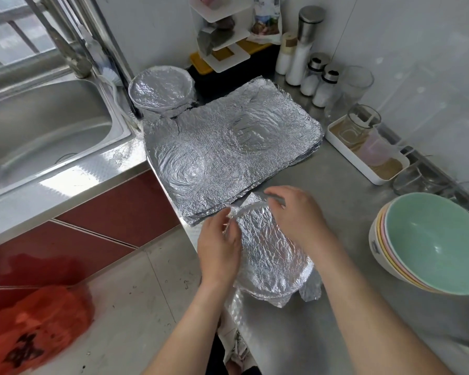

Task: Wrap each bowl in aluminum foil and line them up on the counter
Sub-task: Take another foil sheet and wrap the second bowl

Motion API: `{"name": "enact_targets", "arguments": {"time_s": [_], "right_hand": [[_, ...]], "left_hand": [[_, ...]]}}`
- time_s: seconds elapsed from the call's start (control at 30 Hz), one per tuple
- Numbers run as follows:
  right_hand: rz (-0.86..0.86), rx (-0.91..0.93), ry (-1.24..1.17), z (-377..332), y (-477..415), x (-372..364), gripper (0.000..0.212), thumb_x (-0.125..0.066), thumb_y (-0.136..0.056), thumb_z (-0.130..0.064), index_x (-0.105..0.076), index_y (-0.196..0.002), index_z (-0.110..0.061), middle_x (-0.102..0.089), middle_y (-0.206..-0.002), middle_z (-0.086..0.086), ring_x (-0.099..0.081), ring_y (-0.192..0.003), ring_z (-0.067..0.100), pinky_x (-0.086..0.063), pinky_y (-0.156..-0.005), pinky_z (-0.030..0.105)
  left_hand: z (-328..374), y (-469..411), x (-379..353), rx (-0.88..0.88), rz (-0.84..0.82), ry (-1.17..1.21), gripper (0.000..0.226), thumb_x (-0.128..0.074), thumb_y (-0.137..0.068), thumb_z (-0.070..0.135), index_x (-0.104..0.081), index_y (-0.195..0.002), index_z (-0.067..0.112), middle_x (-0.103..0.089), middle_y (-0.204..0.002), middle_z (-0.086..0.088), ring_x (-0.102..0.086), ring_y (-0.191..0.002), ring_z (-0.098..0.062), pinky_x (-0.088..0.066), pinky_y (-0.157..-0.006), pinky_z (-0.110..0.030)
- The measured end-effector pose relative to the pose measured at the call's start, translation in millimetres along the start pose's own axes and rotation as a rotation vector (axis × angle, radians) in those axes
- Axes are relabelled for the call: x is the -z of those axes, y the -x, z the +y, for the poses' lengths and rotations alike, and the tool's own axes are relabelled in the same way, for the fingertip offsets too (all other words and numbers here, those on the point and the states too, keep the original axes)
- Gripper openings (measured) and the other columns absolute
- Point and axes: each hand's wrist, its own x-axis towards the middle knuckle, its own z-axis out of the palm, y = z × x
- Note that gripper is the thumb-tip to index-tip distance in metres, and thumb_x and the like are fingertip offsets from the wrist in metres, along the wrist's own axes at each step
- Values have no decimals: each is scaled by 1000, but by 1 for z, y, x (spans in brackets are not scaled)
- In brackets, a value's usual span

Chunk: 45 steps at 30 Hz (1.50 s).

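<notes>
A bowl covered with crinkled aluminum foil (268, 255) sits at the counter's front edge. My left hand (218, 247) grips the foil at the bowl's left rim. My right hand (295, 212) pinches the foil at the far rim. A stack of flat foil sheets (228, 150) lies behind it, dented with round bowl marks. A foil-wrapped bowl (160, 89) stands at the back beside the sink. To the right, a stack of bare bowls (428, 244) has a green one on top.
The steel sink (38, 136) and tap are on the left. Salt jars (317, 82), glasses and a white tray (363, 147) line the back right wall. A shelf rack stands at the back. A red bag (33, 334) lies on the floor.
</notes>
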Motion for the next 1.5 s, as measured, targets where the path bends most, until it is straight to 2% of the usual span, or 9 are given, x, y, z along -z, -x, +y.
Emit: {"name": "enact_targets", "arguments": {"time_s": [0.1,0.2,0.4,0.57,0.77,1.03,1.13,1.27,1.5], "right_hand": [[-161,-36,37,-8,-17,-2,23,-50,-96,-22,-69,-103,-11,-70,-102,6,-63,-97,27,-50,-82,40],[-209,-75,-35,-11,-22,-4,28,-55,-95,-23,-66,-119,-15,-68,-117,3,-62,-109,22,-49,-93,38],[-212,-44,-128,-9,-20,-9,17,-62,-91,-20,-72,-104,-23,-72,-103,-6,-65,-97,11,-52,-90,34],[-201,-16,-185,-6,-22,-11,9,-67,-87,-18,-73,-90,-25,-72,-87,-9,-66,-85,7,-53,-83,35],[-195,-5,-210,-1,-24,-18,7,-72,-83,-19,-72,-85,-26,-71,-82,-12,-65,-81,4,-55,-81,34],[-202,2,-190,-3,-22,-16,15,-69,-86,-17,-72,-100,-21,-72,-98,-6,-65,-92,8,-53,-89,32],[-200,6,-91,-3,-19,-11,29,-63,-92,-22,-65,-120,-17,-66,-117,0,-61,-105,15,-48,-96,34],[-191,0,-16,-3,-17,-10,18,-56,-95,-19,-71,-106,-15,-71,-101,3,-63,-92,20,-51,-83,36],[-254,136,31,-19,-15,-17,15,-60,-92,-23,-72,-100,-24,-72,-97,-4,-64,-93,17,-46,-90,35]], "left_hand": [[2,-13,-2,-21,-45,-27,34,-55,-98,25,-60,-130,16,-67,-112,3,-61,-102,-13,-47,-87,-29],[2,-12,-4,-22,-33,-7,33,-56,-97,25,-62,-128,16,-68,-114,2,-62,-104,-13,-49,-90,-30],[-2,-20,-5,-65,-174,-5,38,-51,-99,20,-54,-136,23,-53,-113,2,-49,-101,-10,-34,-82,-8],[-7,-29,-8,-76,-281,-33,35,-47,-101,22,-57,-134,22,-38,-142,5,-30,-136,-12,-19,-107,-21],[-7,-28,-8,-106,-198,-22,23,-51,-99,25,-71,-105,16,-62,-98,2,-51,-89,-7,-32,-70,-7],[-9,-22,-8,-83,-80,-39,35,-52,-94,42,-76,-84,18,-71,-78,3,-63,-75,-15,-50,-70,-41],[-7,-19,-8,-82,-122,14,27,-51,-100,33,-73,-100,17,-71,-97,7,-60,-86,-7,-46,-77,-29],[-4,-14,-8,12,-213,133,43,-45,-103,31,-49,-62,18,-42,-47,12,-35,-47,-3,-23,-49,-20],[0,15,1,104,-120,101,26,-38,-104,26,-63,-112,23,-59,-86,16,-49,-68,5,-34,-66,-20]]}}
